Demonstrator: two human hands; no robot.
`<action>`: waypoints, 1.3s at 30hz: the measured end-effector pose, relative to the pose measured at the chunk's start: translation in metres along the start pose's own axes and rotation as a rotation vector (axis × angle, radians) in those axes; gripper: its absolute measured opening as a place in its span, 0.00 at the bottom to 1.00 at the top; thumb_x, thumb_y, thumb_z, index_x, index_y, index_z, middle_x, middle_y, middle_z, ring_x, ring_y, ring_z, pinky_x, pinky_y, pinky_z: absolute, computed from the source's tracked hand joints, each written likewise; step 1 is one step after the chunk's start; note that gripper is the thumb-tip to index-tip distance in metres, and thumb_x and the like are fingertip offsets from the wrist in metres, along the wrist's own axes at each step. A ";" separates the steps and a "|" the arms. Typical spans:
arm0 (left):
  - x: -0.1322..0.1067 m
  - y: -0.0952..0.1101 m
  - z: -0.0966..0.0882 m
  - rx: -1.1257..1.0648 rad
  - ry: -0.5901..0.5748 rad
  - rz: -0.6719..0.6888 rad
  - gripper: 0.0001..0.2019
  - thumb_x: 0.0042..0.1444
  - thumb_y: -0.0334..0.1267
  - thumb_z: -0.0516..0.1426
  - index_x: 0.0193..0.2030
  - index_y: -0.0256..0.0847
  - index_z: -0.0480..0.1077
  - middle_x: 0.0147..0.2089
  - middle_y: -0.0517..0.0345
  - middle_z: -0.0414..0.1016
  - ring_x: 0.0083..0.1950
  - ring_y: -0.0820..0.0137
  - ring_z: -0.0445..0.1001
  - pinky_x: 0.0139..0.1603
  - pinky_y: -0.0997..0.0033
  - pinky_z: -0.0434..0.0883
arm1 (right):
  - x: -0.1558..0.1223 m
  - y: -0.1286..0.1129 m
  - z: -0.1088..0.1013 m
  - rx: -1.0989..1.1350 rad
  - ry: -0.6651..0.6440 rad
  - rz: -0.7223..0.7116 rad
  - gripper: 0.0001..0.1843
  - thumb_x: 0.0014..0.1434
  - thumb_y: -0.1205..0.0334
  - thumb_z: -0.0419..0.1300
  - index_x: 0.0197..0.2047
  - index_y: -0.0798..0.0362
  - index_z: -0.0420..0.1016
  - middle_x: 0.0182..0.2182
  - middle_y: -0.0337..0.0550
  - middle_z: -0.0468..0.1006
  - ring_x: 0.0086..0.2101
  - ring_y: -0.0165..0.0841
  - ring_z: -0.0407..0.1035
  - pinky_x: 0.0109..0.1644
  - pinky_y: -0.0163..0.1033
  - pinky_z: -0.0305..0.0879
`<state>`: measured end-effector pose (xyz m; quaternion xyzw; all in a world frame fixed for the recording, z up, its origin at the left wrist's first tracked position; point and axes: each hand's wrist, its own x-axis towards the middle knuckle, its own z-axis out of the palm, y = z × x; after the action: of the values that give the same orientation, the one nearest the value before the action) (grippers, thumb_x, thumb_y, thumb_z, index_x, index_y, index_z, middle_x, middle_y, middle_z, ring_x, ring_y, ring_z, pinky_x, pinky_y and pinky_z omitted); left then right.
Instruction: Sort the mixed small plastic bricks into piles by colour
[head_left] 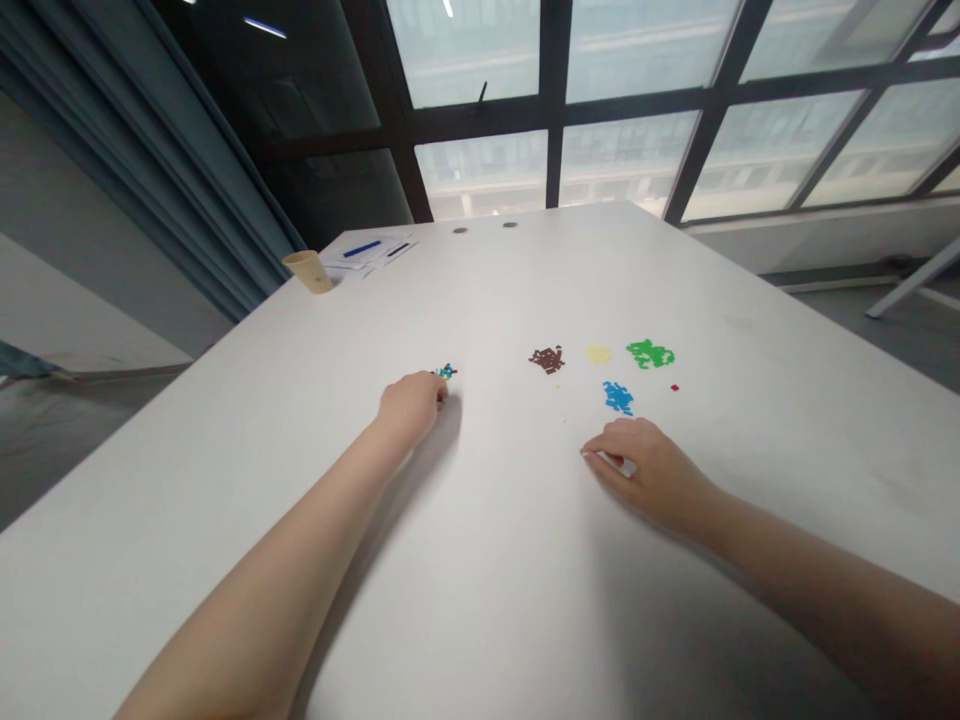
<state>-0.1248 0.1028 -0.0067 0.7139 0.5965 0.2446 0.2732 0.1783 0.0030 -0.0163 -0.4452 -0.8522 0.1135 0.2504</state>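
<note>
My left hand [414, 408] rests on the white table with its fingers curled, right at a small cluster of mixed coloured pieces [446, 371]. Whatever its fingertips hold is hidden. Farther right, my right hand [636, 462] is pinched, thumb against forefinger. A tiny whitish speck shows at those fingertips, too small to name. Just beyond this hand lies a pile of small blue pieces [618, 397]. Past it are piles of brown pieces [548, 359], pale yellow pieces [599, 354] and green pieces [650, 353]. One red piece [675, 387] lies apart at the right.
A tan paper cup [309, 272] stands tilted-looking at the table's left edge. Beside it are papers [352, 262] with a blue pen [362, 248] and a dark pen [398, 249]. Two round grey discs [510, 225] sit at the table's far edge, before the windows.
</note>
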 end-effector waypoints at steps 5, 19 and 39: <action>0.003 -0.002 0.004 0.154 0.076 -0.021 0.07 0.41 0.26 0.56 0.18 0.38 0.66 0.20 0.55 0.63 0.36 0.61 0.66 0.38 0.65 0.55 | 0.002 0.010 -0.003 0.014 -0.030 0.019 0.10 0.57 0.64 0.51 0.27 0.53 0.71 0.20 0.38 0.68 0.25 0.28 0.60 0.34 0.36 0.54; -0.055 0.085 0.077 -0.507 -0.299 0.303 0.04 0.51 0.35 0.56 0.29 0.37 0.70 0.35 0.55 0.71 0.37 0.71 0.68 0.38 0.73 0.63 | -0.002 0.004 0.005 0.054 -0.154 0.039 0.10 0.55 0.67 0.51 0.24 0.54 0.67 0.19 0.34 0.63 0.22 0.26 0.55 0.29 0.33 0.50; -0.060 0.091 0.074 -0.514 -0.405 0.311 0.04 0.50 0.35 0.58 0.27 0.37 0.70 0.32 0.57 0.71 0.37 0.72 0.68 0.39 0.71 0.62 | -0.004 -0.013 0.000 0.257 0.292 -0.217 0.04 0.54 0.66 0.58 0.30 0.55 0.73 0.19 0.38 0.69 0.24 0.27 0.62 0.31 0.33 0.59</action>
<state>-0.0194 0.0240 0.0002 0.7381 0.3338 0.2788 0.5158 0.1710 -0.0076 -0.0121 -0.3270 -0.8283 0.1280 0.4365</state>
